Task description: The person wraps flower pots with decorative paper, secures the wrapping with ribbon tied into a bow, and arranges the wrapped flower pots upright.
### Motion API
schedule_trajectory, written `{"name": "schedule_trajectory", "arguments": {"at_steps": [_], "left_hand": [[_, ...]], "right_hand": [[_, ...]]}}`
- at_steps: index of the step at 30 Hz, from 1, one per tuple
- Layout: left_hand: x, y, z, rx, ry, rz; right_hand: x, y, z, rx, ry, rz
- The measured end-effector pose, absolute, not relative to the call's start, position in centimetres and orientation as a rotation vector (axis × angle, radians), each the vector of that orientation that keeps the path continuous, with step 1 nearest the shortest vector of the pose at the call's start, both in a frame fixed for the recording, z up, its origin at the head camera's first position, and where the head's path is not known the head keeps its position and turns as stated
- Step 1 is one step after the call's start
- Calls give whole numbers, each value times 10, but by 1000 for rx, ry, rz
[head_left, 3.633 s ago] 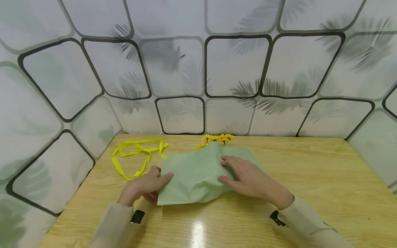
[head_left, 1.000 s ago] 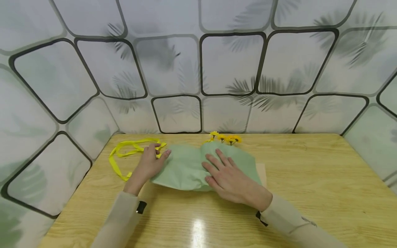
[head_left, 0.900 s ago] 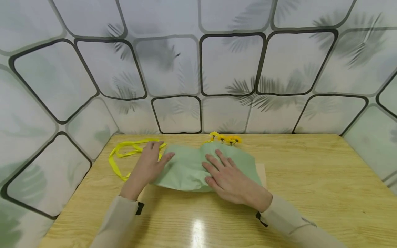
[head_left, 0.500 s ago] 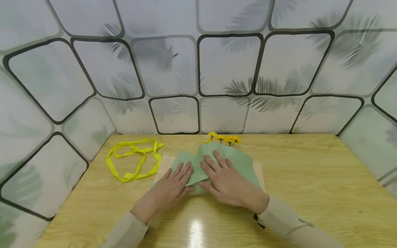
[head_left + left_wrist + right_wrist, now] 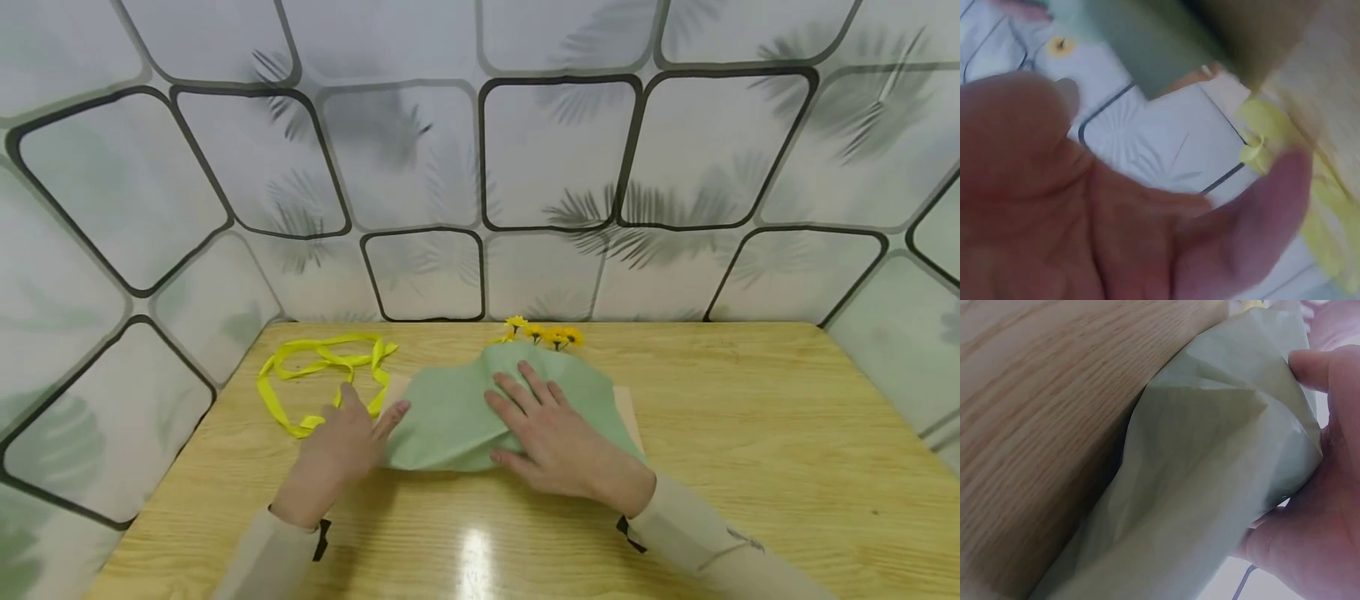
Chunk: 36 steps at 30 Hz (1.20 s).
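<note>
Sage-green wrapping paper [image 5: 450,417] lies folded over on the table, with yellow flowers [image 5: 555,336] poking out past its far edge. My right hand [image 5: 562,446] rests on the paper with fingers spread, pressing its right half. In the right wrist view the paper [image 5: 1210,456] bulges and creases beside that hand. My left hand [image 5: 337,450], blurred, is off the paper's left edge, its thumb pointing toward the paper. The left wrist view shows nothing between the thumb and fingers of the left hand [image 5: 1122,206].
A yellow ribbon [image 5: 273,400] lies in loose loops at the table's far left, just beyond my left hand. A beige sheet [image 5: 627,412] peeks out from under the green paper at both sides. Patterned fabric [image 5: 555,158] rises behind the wooden table [image 5: 750,433].
My left hand pressed the paper's left part half a second ago; it has since pulled away left, and that flap has spread back out. My right hand has stayed on the paper.
</note>
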<state>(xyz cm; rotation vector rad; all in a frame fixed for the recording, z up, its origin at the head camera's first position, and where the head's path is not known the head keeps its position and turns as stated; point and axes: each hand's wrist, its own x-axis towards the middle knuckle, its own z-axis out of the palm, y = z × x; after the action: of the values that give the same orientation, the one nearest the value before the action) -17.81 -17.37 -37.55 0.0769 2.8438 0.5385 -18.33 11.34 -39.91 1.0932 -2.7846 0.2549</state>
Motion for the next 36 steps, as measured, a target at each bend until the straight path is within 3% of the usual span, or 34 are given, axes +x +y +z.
{"name": "schedule_trajectory", "arguments": {"at_steps": [13,20,28,36], "left_hand": [[-199,-174,-376,-96,2431,1473],[-194,-158,-367,-259,1951,2127],[-185,-129,-364,-459,1928,2428],[-174,-114,-377,-457,1538,2681]], "right_hand": [[-184,111,-400,1145,-2760,270],[-184,113,-398,1111,-2769,277],[-183,112,-400,1084,-2781,253],[-183,112,-403,1056,-2749,211]]}}
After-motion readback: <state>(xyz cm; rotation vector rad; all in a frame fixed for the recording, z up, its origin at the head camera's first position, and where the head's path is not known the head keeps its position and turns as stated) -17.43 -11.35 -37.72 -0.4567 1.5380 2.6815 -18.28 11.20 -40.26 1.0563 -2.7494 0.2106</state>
